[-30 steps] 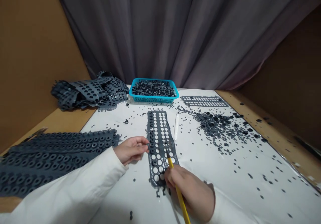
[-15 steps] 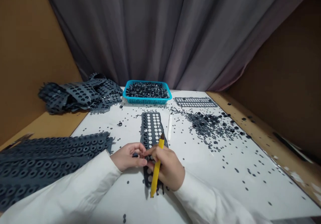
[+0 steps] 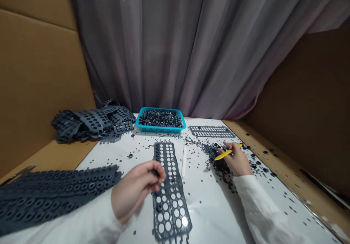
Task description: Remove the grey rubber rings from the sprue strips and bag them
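Observation:
Over the left edge of a long dark rubber strip with rows of round holes [image 3: 175, 196], my left hand [image 3: 133, 191] is closed with fingers curled. A small black rubber piece [image 3: 155, 172] shows between its fingers. To the right, my right hand [image 3: 238, 162] grips a yellow pen-shaped tool [image 3: 225, 154] lying slantwise across the fingers. That hand is at a pile of small black rubber bits [image 3: 222, 165]; whether its fingertips hold a bit too, I cannot tell. White shows through most of the strip's holes.
A blue basket [image 3: 161, 129] full of black pieces stands at the back. Another perforated strip [image 3: 212, 131] lies back right. A heap of perforated sheets [image 3: 93, 124] and ringed rubber sheets [image 3: 54, 193] are at left. A thin white stick [image 3: 184, 161] lies beside the strip.
My right hand has left the strip and moved right to the pile, taking the yellow tool along. My left hand has drawn slightly apart from the strip. The view has tilted up.

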